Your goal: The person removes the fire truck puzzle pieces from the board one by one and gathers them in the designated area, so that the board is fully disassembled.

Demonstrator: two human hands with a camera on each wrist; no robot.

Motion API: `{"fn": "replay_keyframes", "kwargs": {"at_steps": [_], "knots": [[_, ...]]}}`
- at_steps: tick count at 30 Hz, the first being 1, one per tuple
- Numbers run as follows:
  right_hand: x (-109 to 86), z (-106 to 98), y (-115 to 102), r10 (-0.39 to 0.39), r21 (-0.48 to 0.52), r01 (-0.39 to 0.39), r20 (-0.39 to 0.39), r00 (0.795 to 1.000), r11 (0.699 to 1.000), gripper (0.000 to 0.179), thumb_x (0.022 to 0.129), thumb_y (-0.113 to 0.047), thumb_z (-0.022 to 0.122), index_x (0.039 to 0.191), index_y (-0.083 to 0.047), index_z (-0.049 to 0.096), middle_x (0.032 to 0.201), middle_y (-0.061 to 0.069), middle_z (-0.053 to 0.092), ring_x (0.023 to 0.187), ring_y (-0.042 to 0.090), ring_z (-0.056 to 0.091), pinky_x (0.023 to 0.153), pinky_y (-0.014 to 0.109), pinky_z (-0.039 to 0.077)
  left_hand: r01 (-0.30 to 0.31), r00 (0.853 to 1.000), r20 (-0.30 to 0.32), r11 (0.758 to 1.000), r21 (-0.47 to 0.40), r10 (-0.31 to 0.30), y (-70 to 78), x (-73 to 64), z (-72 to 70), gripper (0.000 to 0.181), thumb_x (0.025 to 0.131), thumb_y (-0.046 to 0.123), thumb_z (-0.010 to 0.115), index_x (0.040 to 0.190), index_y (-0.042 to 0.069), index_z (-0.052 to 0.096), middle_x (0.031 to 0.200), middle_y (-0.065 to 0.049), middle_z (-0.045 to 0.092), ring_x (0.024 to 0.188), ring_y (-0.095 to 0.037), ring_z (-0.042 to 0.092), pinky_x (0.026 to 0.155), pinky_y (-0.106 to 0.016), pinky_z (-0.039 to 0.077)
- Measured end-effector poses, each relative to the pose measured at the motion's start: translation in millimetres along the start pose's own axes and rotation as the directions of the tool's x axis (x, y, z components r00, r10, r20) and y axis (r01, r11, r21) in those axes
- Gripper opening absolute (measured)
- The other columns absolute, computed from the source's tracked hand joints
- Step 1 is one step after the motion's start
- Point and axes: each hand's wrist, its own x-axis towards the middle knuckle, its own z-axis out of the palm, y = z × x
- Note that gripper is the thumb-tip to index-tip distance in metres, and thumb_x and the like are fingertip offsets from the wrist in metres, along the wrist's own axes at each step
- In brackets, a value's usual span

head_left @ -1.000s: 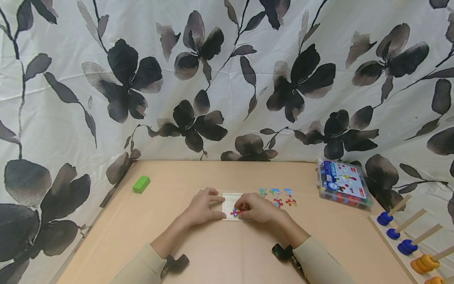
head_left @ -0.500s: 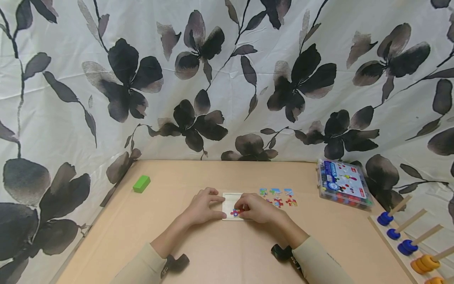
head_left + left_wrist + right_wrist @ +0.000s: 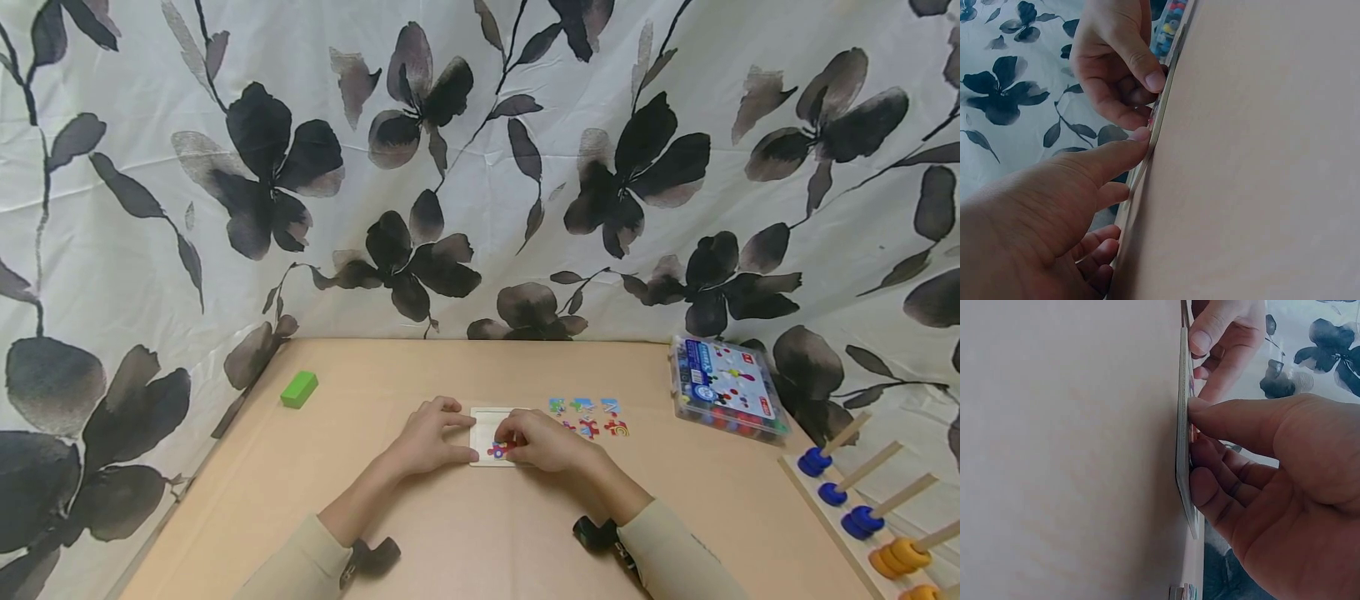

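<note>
A pale, shallow puzzle tray (image 3: 486,422) lies on the table in front of the person in the head view. The left hand (image 3: 429,435) holds its left edge, thumb at the near corner and fingers farther up. In the left wrist view the left thumb (image 3: 1138,136) rests at the tray's rim. The right hand (image 3: 551,440) reaches over the tray's right side and pinches a small colourful puzzle piece (image 3: 497,451) near the bottom. Its fingers partly cover the piece. In the right wrist view the right thumb and fingertips (image 3: 1202,485) press close against the tray's face.
Several loose puzzle pieces (image 3: 588,427) lie in two rows right of the tray. A green block (image 3: 299,389) is at the back left. At the back right stands a clear box (image 3: 726,388) of coloured parts, with a wooden peg rack (image 3: 862,521) of rings nearer.
Both hands stay almost still at the tray. The right fingers shift very slightly around the puzzle piece.
</note>
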Motion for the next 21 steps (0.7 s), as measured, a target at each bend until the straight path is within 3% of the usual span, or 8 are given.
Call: {"fn": "replay_keyframes", "kwargs": {"at_steps": [11, 21], "knots": [[-1.4, -0.4, 0.8, -0.025, -0.007, 0.025, -0.017, 1.000, 1.000, 0.017, 0.090, -0.004, 0.078, 0.106, -0.008, 0.074, 0.095, 0.002, 0.065, 0.084, 0.013, 0.057, 0.078, 0.025, 0.050, -0.001, 1.000, 0.005, 1.000, 0.002, 0.001, -0.8, 0.4, -0.1, 0.057, 0.078, 0.047, 0.089, 0.128, 0.023, 0.076, 0.141, -0.006, 0.057, 0.128, -0.033, 0.048, 0.108, -0.056, 0.036], [-1.3, -0.3, -0.6, 0.002, 0.048, -0.001, -0.017, 1.000, 0.999, 0.017, 0.091, -0.005, 0.078, 0.106, -0.010, 0.072, 0.095, 0.003, 0.065, 0.085, 0.017, 0.059, 0.078, 0.026, 0.051, 0.001, 1.000, 0.002, 1.000, 0.007, -0.001, -2.3, 0.9, 1.3, 0.058, 0.077, 0.049, 0.089, 0.128, 0.024, 0.076, 0.140, -0.006, 0.057, 0.128, -0.032, 0.049, 0.107, -0.056, 0.037]]}}
